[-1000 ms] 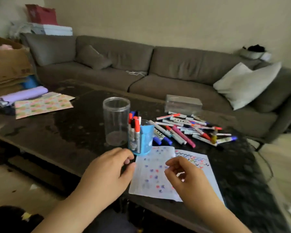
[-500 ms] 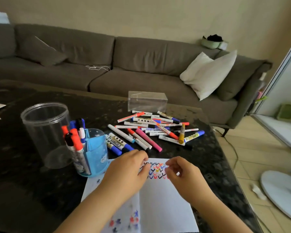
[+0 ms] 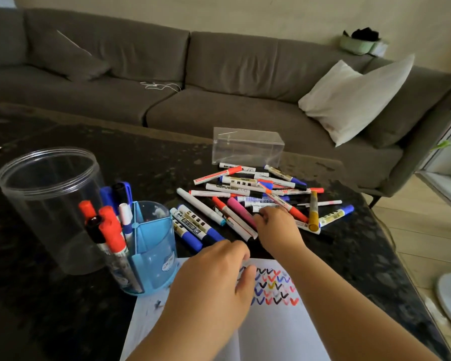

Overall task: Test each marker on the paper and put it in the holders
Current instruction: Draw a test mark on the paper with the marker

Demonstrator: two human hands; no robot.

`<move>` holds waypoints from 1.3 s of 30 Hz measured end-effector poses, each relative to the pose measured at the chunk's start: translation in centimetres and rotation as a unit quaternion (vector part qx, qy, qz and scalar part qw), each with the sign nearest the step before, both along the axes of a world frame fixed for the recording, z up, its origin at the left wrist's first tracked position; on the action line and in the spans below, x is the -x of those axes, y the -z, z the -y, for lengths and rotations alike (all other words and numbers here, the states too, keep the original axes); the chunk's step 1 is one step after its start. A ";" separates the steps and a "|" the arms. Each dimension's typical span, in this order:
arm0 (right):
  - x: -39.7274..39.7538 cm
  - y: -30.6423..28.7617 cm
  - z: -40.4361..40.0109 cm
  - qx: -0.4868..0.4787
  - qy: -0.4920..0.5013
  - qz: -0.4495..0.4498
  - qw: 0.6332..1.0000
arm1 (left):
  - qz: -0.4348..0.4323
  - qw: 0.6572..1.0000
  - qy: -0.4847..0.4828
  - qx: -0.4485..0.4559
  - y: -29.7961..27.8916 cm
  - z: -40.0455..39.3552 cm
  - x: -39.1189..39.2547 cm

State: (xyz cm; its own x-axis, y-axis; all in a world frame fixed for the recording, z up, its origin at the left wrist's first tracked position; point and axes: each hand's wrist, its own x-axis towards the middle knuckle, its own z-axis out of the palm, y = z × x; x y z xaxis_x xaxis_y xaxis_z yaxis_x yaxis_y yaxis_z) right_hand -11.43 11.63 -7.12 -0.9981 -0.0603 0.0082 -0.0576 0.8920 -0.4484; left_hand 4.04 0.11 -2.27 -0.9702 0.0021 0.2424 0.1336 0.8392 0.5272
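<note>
- Markers (image 3: pixel 255 196) lie in a loose heap on the dark surface (image 3: pixel 63 308), beyond the paper (image 3: pixel 271 334); several already stand in the blue holder (image 3: pixel 151 246).
- The right hand (image 3: pixel 277 230) has moved from the paper's edge into the heap, fingers curled among markers; whether it grips one I cannot tell.
- The left hand (image 3: pixel 214 282) still rests on the paper, fingers bent and holding nothing.
- Judgement: the next marker is being chosen for testing.

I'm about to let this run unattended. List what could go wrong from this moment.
1. The right hand reaches into a criss-crossed marker pile; pulling one out may roll others toward the table edge.
2. The blue holder stands on the paper corner, under the left hand; shifting the sheet could tip it.
3. The clear jar stands close beside the holder and might get knocked.
</note>
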 end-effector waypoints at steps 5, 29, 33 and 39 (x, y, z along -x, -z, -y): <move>1.4 0.5 0.8 0.001 0.013 0.065 0.998 | -0.003 1.000 -0.014 0.000 0.1 0.4 0.3; -19.5 -6.0 -6.0 0.682 -0.033 0.388 0.620 | 0.243 0.708 0.118 -0.653 -0.5 -3.5 -3.2; -19.8 -6.1 -6.1 0.668 -0.031 0.377 0.641 | 0.272 0.680 0.141 -0.666 -0.3 -4.2 -3.1; -19.5 -5.6 -6.1 0.615 -0.029 0.290 0.733 | 0.245 0.713 0.083 -0.652 -0.3 -5.9 -3.2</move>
State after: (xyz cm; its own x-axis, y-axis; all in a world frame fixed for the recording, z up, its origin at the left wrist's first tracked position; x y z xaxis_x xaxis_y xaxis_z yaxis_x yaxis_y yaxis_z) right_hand 8.10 17.76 -1.51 -0.8516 -0.4054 -0.3323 0.4385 -0.2036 -0.8754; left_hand 7.28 5.98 -1.94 -0.9517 0.2091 -0.2246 -0.2940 -0.4118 0.8625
